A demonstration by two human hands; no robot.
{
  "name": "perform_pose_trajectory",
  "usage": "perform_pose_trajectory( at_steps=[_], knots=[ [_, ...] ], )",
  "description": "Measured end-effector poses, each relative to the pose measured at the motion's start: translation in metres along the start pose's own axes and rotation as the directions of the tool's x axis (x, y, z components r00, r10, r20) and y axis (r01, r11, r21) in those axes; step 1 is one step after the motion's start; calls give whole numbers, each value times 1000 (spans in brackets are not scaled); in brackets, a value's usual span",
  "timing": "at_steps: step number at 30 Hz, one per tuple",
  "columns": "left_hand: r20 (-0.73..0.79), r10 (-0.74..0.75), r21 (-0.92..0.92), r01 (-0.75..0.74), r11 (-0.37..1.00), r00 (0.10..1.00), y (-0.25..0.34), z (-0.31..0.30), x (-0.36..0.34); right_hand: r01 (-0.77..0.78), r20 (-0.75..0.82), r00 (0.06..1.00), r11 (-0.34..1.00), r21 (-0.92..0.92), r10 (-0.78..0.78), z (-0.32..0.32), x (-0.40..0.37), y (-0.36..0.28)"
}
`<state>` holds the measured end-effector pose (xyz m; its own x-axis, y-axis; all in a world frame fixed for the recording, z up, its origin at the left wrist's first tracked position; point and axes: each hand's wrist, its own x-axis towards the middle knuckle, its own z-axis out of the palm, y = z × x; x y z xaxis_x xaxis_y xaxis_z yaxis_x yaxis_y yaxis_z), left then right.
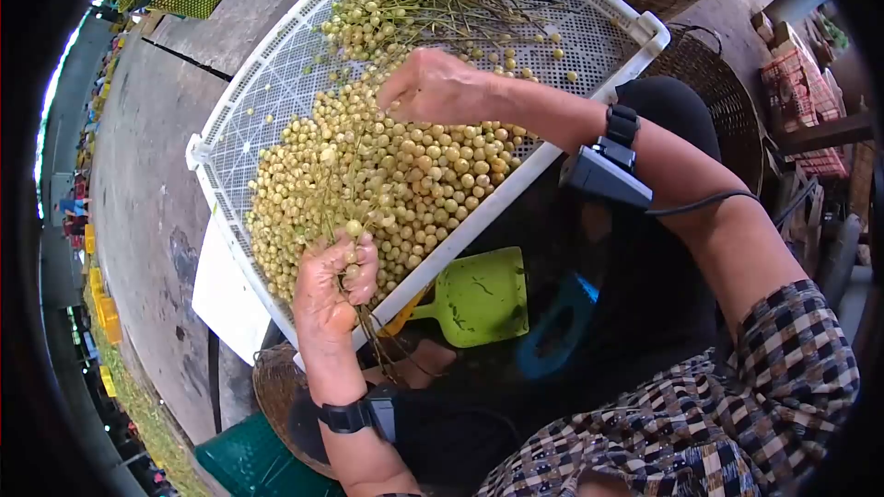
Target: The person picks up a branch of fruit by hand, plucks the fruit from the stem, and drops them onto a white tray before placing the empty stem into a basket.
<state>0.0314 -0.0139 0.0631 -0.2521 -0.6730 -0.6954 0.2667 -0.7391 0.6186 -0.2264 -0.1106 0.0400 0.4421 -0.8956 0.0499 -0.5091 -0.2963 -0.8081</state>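
Observation:
My left hand [336, 281] is closed round a bunch of thin fruit stems [368, 331], their lower ends hanging below the fist. Thin twigs spread upward from it over loose, round, yellow-tan fruits that look like longans [433, 166]. A single fruit [354, 227] shows just above the fingers. My right hand [433, 87], fingers curled in, hovers over the upper part of the pile; anything within it is hidden. Both hands are above a white perforated tray [235, 101], with a heap of stripped stems [470, 0] at its far end.
Under the tray's near edge lie a green dustpan [483, 299] and a blue sandal-like object [557, 327]. Woven baskets [723, 83] stand to the right, another [276, 382] at lower left beside a green container [253, 460]. A grey plank floor [147, 175] extends left.

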Motion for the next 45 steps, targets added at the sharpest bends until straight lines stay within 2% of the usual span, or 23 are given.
perform_pose_trajectory(
  at_steps=[1, 3, 4, 6, 11, 13, 16, 17, 19, 20, 23, 24, 27, 28, 30, 32, 34, 36, 38, 40, 43, 44, 45],
  knots=[
    [-67, 17, 56, -13, 998, 998, -1, 6, -2, -1, -1, 1000, 1000, 1, 1, 5, 0, -2],
    [-46, 26, 76, -23, 997, 999, -2, 7, -1, 118, -64, 993, 873, 472, -100, 16, -3, -8],
    [-25, 38, 94, -35, 995, 999, -3, 7, 0, 119, -67, 993, 873, 473, -99, 18, -6, -12],
    [-3, 10, 7, -10, 1000, 1000, -3, -1, 3, -72, 102, 995, 660, 748, -7, 19, -8, -17],
    [116, -20, -35, 24, 999, 993, -3, -5, 5, -187, 111, 982, 812, 552, 151, 3, -10, -27],
    [-36, 24, 6, -24, 1000, 999, -4, 5, 1, -242, 108, 970, 868, 433, 217, -2, -9, -25],
    [-25, 13, 54, -11, 998, 1000, -4, -1, 6, -343, -304, 839, 873, 347, 451, -5, -2, -19],
    [-25, 14, 49, -12, 999, 1000, -5, 0, 6, -344, -302, 841, 874, 343, 450, -4, -3, -18],
    [-133, 106, 218, -75, 973, 985, -6, 9, 3, 231, -513, 834, 973, -10, -203, -3, -9, -32],
    [-136, 106, 218, -74, 973, 985, -7, 8, 4, 116, -307, 946, 993, 19, -105, 0, -10, -40],
    [-124, 118, 235, -86, 968, 985, -10, 8, 7, -134, -37, 991, 989, -70, 131, 18, -15, -63],
    [-109, 123, 245, -94, 965, 986, -10, 11, 7, -11, -180, 984, 987, -162, -19, 34, -10, -46],
    [-99, 160, 254, -131, 958, 982, -11, 17, 6, 81, -113, 988, 975, -205, -105, 42, -1, -36],
    [-100, 184, 259, -153, 954, 978, -11, 16, 4, 199, -87, 964, 898, -393, -252, 38, -6, -36],
    [-27, 171, 288, -156, 945, 985, -8, 8, 5, 97, -199, 965, 935, -340, -173, 37, -5, -30],
    [32, 195, 289, -195, 937, 980, -9, -1, 9, -30, -328, 926, 827, -562, -189, 27, -4, -27],
    [2, 214, 195, -210, 958, 977, -12, -4, 8, -13, -426, 871, 855, -518, -245, 8, -5, -41],
    [10, 223, 108, -222, 969, 975, -9, -4, 6, 251, -561, 713, 900, -356, -421, -3, -7, -82],
    [-93, 151, 23, -150, 988, 984, -3, 2, -3, 376, -643, 441, 779, -502, -627, -6, -7, -153],
    [-50, 189, 17, -189, 982, 981, -4, -10, 3, 470, -612, 333, 689, -552, -717, 10, 18, -209],
    [7, 232, -71, -231, 970, 973, -4, -5, 1, 494, -452, 530, 695, -523, -717, 57, 79, -261],
    [-93, 344, -128, -354, 926, 934, 0, 8, -13, 493, -342, 656, 725, -481, -672, 77, 107, -271],
    [-201, 440, -171, -473, 864, 875, 2, 15, -20, 606, -206, 631, 641, -472, -748, 91, 123, -257]
  ],
)
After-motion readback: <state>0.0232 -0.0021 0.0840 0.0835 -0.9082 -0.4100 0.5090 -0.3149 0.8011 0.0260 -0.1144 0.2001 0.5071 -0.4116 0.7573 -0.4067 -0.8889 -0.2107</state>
